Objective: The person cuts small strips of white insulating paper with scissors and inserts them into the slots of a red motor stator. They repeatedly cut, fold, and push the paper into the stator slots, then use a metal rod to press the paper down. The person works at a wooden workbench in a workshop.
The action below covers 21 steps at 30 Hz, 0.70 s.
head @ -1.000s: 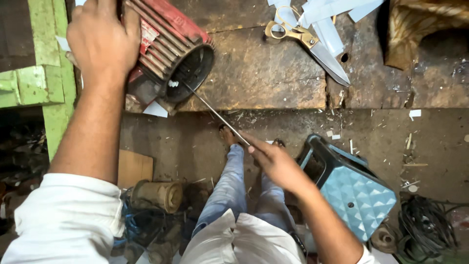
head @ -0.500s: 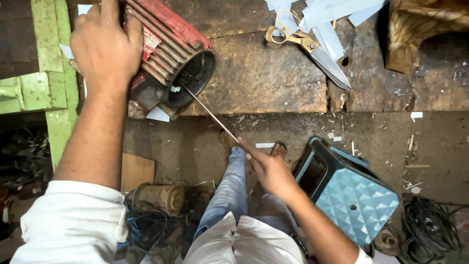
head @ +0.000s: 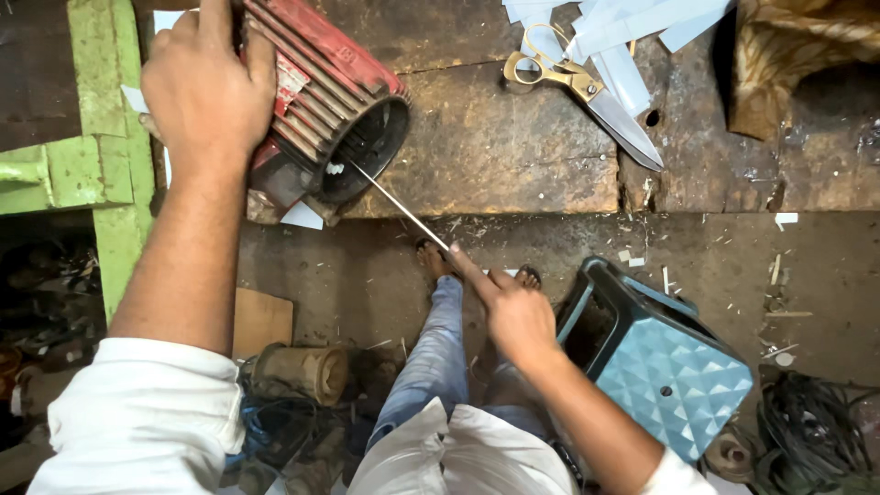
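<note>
The left hand (head: 206,87) lies flat over the top of a red, ribbed metal motor housing (head: 321,110), fingers spread a little and wrapped down over the fins, pressing on it rather than pinching. The housing rests tilted on a worn brown wooden bench top (head: 486,147), its dark open end facing about 4 o'clock. The right hand (head: 513,312) is at 5 o'clock from the housing, well apart from it, fingers closed together around the near end of a thin, straight, shiny metal rod (head: 399,206), the index finger stretched along it. The rod runs up toward 10 o'clock and its far tip reaches into the open mouth of the housing; whether it touches anything inside cannot be told. A small white paper scrap (head: 302,215) sits just beside the housing at its 6 o'clock. At 2 o'clock from the housing, on the bench, lie brass-handled steel scissors (head: 587,92) touching a heap of pale white paper strips (head: 623,27). A green painted wooden frame (head: 101,165) stands at 9 o'clock from the housing. A teal plastic stool with a diamond pattern (head: 687,376) lies tipped just beside the right hand, at its 4 o'clock. Below, the person's blue-jeaned legs (head: 435,357) reach down to a dusty floor.
</note>
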Each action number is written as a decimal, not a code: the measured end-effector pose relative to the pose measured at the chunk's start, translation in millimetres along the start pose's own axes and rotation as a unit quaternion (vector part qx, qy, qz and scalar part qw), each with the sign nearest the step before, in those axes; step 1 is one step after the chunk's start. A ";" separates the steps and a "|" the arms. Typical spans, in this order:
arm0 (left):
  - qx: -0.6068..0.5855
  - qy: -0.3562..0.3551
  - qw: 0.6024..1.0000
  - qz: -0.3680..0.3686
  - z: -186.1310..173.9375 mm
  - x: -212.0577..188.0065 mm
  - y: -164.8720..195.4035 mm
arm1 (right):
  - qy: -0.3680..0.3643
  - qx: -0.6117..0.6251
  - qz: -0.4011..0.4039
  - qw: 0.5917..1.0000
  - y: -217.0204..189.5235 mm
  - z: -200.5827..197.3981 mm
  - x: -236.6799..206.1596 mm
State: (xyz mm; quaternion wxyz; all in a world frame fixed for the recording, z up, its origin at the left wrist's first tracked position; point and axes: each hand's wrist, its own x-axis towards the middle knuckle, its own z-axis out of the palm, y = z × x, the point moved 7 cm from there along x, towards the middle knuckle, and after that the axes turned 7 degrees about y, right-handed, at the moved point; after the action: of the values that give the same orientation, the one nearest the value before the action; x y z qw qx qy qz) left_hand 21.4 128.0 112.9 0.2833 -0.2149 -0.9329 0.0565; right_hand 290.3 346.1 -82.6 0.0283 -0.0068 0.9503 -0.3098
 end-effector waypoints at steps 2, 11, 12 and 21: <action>0.007 -0.005 1.000 -0.006 1.5 0.6 -0.7 | -0.089 0.185 0.097 0.974 14.2 6.8 -2.8; 0.011 0.033 0.999 0.017 -5.5 5.1 4.6 | 0.116 0.075 -0.034 0.990 -1.3 34.3 -7.3; 0.006 0.023 1.000 0.013 -4.6 3.9 4.0 | 0.113 0.008 -0.041 0.993 -2.4 34.4 -7.8; 0.011 -0.002 1.000 -0.001 2.6 -0.6 -1.3 | -0.117 0.379 0.153 0.905 17.9 18.9 -20.6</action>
State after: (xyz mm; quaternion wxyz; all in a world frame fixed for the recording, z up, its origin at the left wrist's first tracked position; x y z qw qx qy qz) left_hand 19.9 126.7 110.8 0.2840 -0.2104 -0.9331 0.0666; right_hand 312.0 350.1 -107.4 0.1871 0.1140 0.7403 -0.6356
